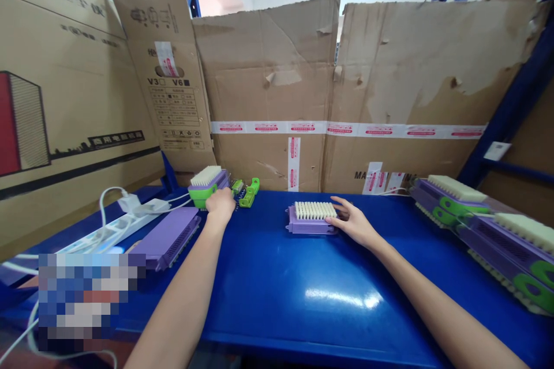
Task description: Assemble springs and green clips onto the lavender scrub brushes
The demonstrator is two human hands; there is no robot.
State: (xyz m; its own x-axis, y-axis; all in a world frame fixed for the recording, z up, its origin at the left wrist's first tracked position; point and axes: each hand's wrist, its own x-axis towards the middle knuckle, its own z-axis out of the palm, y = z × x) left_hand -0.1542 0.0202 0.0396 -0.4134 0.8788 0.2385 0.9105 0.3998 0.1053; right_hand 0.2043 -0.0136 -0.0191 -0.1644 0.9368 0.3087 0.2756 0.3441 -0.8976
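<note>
Near the middle of the blue table stands a purple brush block (312,220) with rows of cream bristles on top. My right hand (354,223) grips its right end, thumb in front and fingers behind. Farther left, my left hand (220,206) is closed beside a purple and green brush unit (203,191) with cream bristles facing up. What the left fingers hold is hidden by the hand. Just right of that hand lie loose green plastic parts (250,193) and small dark pieces, too small to make out.
A long purple housing (171,236) and a white power strip (108,230) with cables lie at left. Joined purple and green brush units (511,242) stand at right. Cardboard sheets (268,81) wall the back of the blue table (268,282).
</note>
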